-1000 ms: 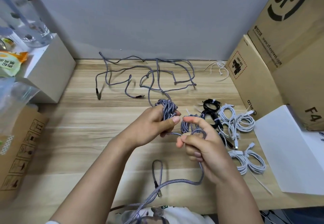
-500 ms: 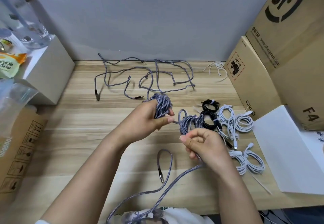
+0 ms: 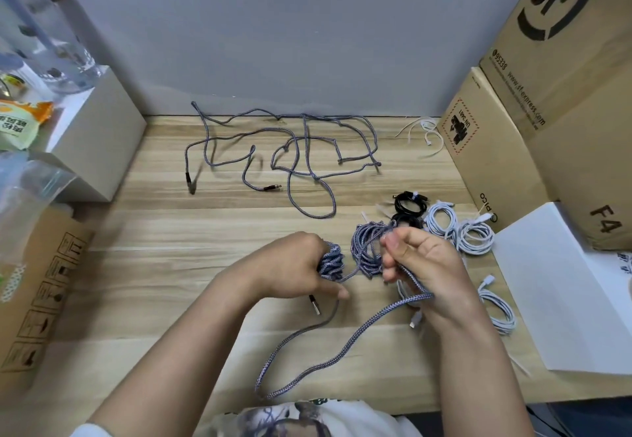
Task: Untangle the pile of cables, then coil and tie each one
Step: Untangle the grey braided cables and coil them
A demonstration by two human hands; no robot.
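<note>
My left hand [image 3: 294, 269] grips a coiled bundle of grey braided cable [image 3: 331, 263] just above the wooden table [image 3: 164, 265]. My right hand [image 3: 422, 265] pinches the free strand of that cable [image 3: 345, 337], which loops down toward the table's near edge and ends in a plug [image 3: 315, 304] below my left hand. A second grey braided coil [image 3: 366, 248] sits between my hands. A loose, tangled grey cable [image 3: 290, 149] sprawls along the back of the table.
Coiled black cables [image 3: 408, 202] and coiled white cables [image 3: 461, 228] lie to the right, more white coils [image 3: 497, 306] beside a white box [image 3: 567, 286]. Cardboard boxes [image 3: 533, 122] stand at the right, a white box [image 3: 99, 135] at the left. White ties [image 3: 425, 130] lie at the back.
Both hands have dropped nearer the table and toward me. The free strand's loop has swung out lower, and its plug now hangs under my left hand.
</note>
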